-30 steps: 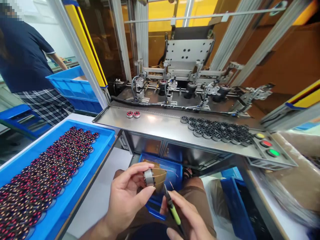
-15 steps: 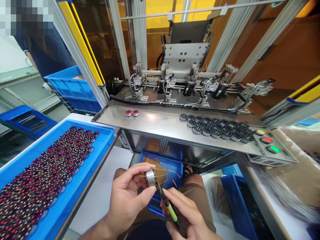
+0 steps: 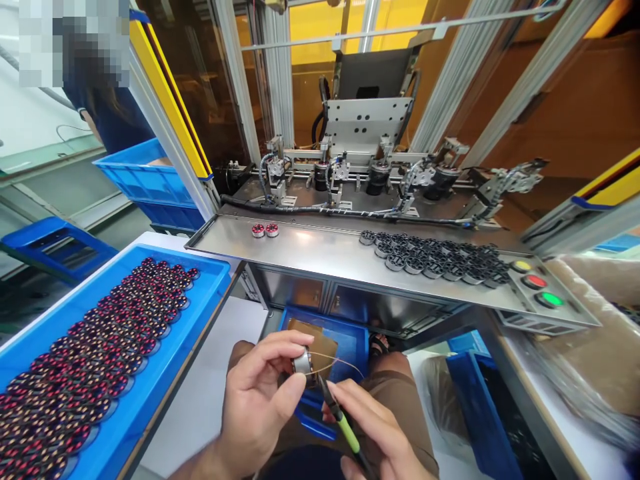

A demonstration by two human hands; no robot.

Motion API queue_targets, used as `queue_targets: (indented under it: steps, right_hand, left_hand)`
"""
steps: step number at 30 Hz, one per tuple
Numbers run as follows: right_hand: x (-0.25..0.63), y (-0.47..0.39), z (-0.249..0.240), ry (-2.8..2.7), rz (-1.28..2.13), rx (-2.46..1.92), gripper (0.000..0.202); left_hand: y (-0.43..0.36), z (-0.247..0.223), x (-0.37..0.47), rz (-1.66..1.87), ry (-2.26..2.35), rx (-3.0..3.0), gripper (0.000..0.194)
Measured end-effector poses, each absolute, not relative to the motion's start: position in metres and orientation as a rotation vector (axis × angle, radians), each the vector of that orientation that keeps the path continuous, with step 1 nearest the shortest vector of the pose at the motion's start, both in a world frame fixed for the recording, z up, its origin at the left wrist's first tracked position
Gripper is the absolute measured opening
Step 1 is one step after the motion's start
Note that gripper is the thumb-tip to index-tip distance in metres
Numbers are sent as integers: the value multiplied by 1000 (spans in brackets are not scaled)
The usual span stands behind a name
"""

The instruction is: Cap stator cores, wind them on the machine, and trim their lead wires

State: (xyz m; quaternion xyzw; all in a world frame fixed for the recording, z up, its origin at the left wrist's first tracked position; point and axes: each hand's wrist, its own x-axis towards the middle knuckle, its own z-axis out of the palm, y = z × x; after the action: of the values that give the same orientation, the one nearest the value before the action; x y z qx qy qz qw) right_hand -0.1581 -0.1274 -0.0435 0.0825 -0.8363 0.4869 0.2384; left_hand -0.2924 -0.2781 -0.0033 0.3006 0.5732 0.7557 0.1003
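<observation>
My left hand [image 3: 260, 393] grips a small motor stator [image 3: 302, 363], a silver ring, between thumb and fingers. Thin copper wires [image 3: 340, 360] stick out from its right side and curve over my lap. In my right hand [image 3: 377, 427] is a pair of cutting pliers [image 3: 346, 427] with green and black handles, the fingers wrapped round them. The dark jaw tips point up and left, just beside the lower right of the stator. Whether the jaws touch a wire, I cannot tell.
A blue tray [image 3: 213, 270] at left holds many red-and-copper stators. Two red stators [image 3: 265, 230] and a cluster of black ones [image 3: 435, 257] sit on the metal bench [image 3: 320, 247]. Behind stands a winding machine [image 3: 367, 123]. Push buttons [image 3: 537, 281] are at right, a blue bin [image 3: 357, 340] below.
The plier tips have moved slightly down and away from the stator. A short loose piece of wire seen beside the longer wires before no longer shows. The camera view has shifted a little.
</observation>
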Motion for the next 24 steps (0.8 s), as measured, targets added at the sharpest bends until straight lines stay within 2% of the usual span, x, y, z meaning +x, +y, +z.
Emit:
queue_targets:
  steps: [11, 17, 24]
  right_hand:
    - [-155, -129, -46, -2309, 1362, 157, 59]
    - [-154, -131, -47, -2272, 1312, 120, 72]
    - [-160, -130, -38, -2229, 1347, 236, 76]
  left_hand:
    - [-279, -4, -292, 2171, 1771, 1001, 23]
    - [-280, -5, -291, 2163, 1791, 1052, 23]
    - [-283, -5, -289, 2162, 1838, 1127, 26]
